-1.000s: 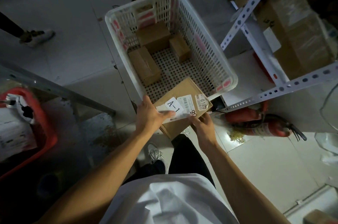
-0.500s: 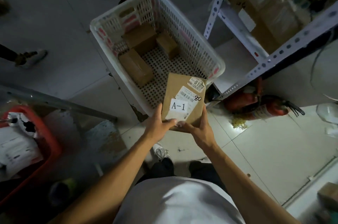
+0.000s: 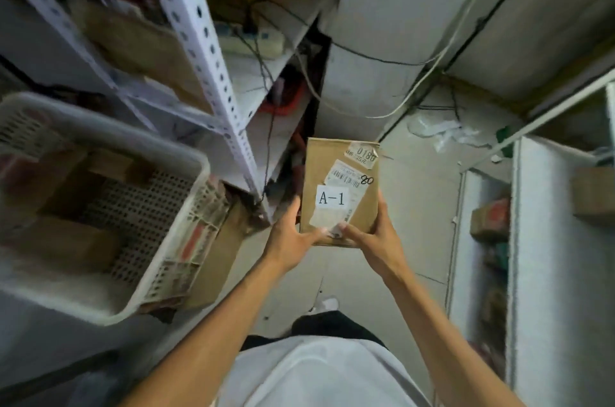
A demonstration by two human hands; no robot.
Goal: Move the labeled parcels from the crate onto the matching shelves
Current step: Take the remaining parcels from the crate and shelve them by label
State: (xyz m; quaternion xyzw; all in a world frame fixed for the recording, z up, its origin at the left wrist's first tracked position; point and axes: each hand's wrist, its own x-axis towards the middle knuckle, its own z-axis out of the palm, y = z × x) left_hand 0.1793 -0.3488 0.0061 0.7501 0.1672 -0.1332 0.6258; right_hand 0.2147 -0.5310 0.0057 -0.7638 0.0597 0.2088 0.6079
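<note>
A flat brown cardboard parcel (image 3: 339,173) with a white "A-1" label, a barcode sticker and "0180" written on it is held up in front of me over the floor. My left hand (image 3: 293,233) grips its lower left corner and my right hand (image 3: 372,237) grips its lower right corner, thumbs on the labelled face. The white plastic crate (image 3: 186,153) stands to the left, blurred, with several brown boxes (image 3: 70,240) inside.
A white perforated metal shelf post (image 3: 206,50) rises just left of the parcel, with boxes, cables and a power strip on the shelves behind it. Another white shelf unit (image 3: 539,240) holding small boxes stands at the right. Tiled floor with scraps lies between them.
The view has swung right, away from the crate, which now sits at the left. The parcel has come out of the crate and is held upright between the two shelf units.
</note>
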